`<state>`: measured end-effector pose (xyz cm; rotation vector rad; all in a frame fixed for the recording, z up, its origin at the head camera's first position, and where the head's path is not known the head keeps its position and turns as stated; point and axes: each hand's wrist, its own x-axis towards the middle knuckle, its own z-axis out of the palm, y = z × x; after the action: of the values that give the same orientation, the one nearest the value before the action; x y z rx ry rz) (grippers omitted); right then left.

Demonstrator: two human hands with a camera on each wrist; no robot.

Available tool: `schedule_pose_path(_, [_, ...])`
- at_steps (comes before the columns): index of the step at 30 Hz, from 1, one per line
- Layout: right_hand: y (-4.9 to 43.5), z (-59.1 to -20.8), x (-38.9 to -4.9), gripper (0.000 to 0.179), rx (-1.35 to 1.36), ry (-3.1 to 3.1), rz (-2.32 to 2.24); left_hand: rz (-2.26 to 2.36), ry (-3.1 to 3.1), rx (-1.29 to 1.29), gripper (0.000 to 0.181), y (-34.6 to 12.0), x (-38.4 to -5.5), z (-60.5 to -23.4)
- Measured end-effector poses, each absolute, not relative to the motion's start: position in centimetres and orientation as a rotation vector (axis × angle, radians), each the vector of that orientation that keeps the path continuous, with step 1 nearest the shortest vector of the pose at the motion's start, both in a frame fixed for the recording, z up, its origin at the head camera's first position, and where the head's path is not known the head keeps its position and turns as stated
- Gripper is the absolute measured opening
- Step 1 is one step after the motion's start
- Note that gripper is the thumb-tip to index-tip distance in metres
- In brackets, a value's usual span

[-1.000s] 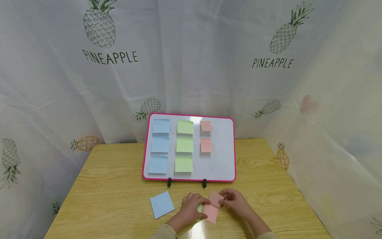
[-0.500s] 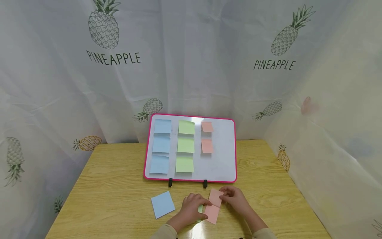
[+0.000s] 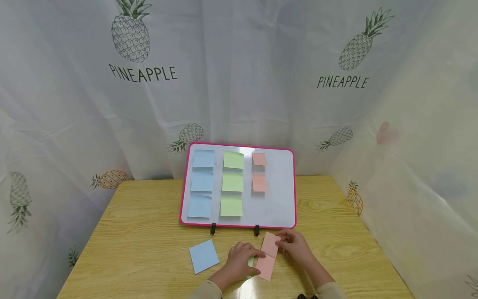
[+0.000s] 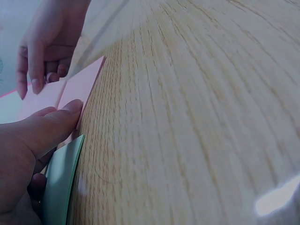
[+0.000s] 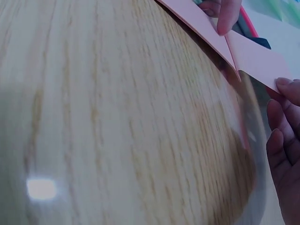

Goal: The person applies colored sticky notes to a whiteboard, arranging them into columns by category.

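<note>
Near the table's front, my left hand [image 3: 240,261] holds a pink sticky note pad [image 3: 266,268] by its edge, thumb and fingertips on it. A pink sticky note [image 3: 270,244], the pad's top sheet, is lifted and folded back away from me, still joined to the pad at a crease. My right hand [image 3: 296,248] pinches that sheet's right edge between thumb and finger, as the right wrist view shows at the sheet's corner [image 5: 274,84]. Under my left hand, partly hidden, lies a green sticky note pad [image 4: 61,183].
Behind the hands stands a pink-framed whiteboard [image 3: 278,191] on black feet [image 3: 257,230]. Stuck on it are columns of blue notes [image 3: 201,181], green notes [image 3: 232,182] and two smaller pink notes [image 3: 259,182]. A blue sticky note pad [image 3: 203,256] lies to the left.
My right hand has moved slightly up and away, drawing the pink sheet flatter and further back from its pad. The left hand stays in place on the pad.
</note>
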<state>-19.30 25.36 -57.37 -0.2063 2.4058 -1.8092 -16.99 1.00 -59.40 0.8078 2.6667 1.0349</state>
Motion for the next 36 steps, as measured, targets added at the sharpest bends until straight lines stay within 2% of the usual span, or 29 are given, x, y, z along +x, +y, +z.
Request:
schedule_pose_path(22, [26.0,-56.7,-20.2,0.021,-0.149,2.497,-1.762,1.006,2.676,0.803,0.041,1.0,-16.9,-59.3])
schedule_pose_path(36, [25.9,-54.1,-21.6,0.023,-0.118,2.533,-1.860,0.955,2.703,0.830,0.038,0.9,-16.9,-59.0])
